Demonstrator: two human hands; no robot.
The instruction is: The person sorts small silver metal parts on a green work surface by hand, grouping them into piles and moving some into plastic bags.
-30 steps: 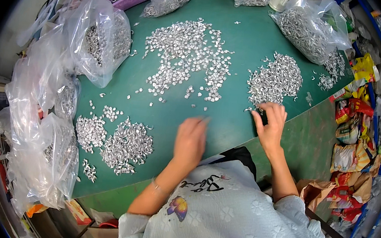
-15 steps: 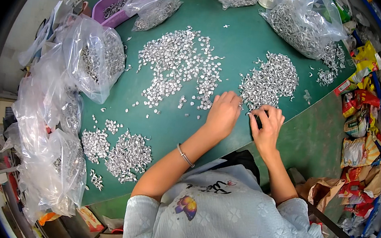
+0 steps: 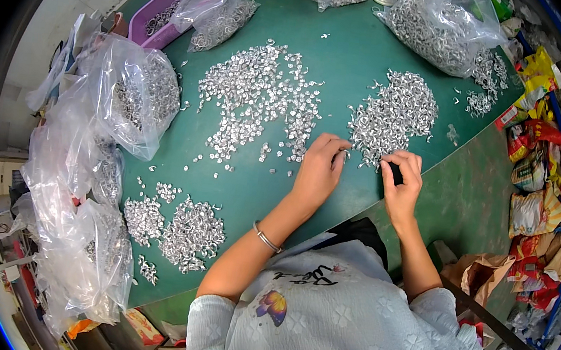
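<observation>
My left hand [image 3: 320, 167] is closed in a pinch at the left edge of a pile of small silvery curved metal pieces [image 3: 396, 112]. A small curved metal piece [image 3: 347, 154] shows at its fingertips. At the near edge of that pile my right hand [image 3: 403, 188] has its thumb and fingertips together. What those fingertips hold, if anything, is too small to make out. Left of the pile lies a wide spread of small blocky silvery metal pieces [image 3: 248, 90], just beyond my left hand.
Two smaller heaps, one of curved pieces [image 3: 192, 234] and one of blocky pieces [image 3: 144, 219], lie at the near left of the green table [image 3: 258, 193]. Plastic bags of metal parts [image 3: 145, 92] line the left side; another bag [image 3: 439, 34] and a purple bin [image 3: 142, 24] stand far back.
My right hand has drawn slightly right, away from my left hand, and the gap between them is wider. My left hand has shifted a little left. The whole view has tilted slightly.
</observation>
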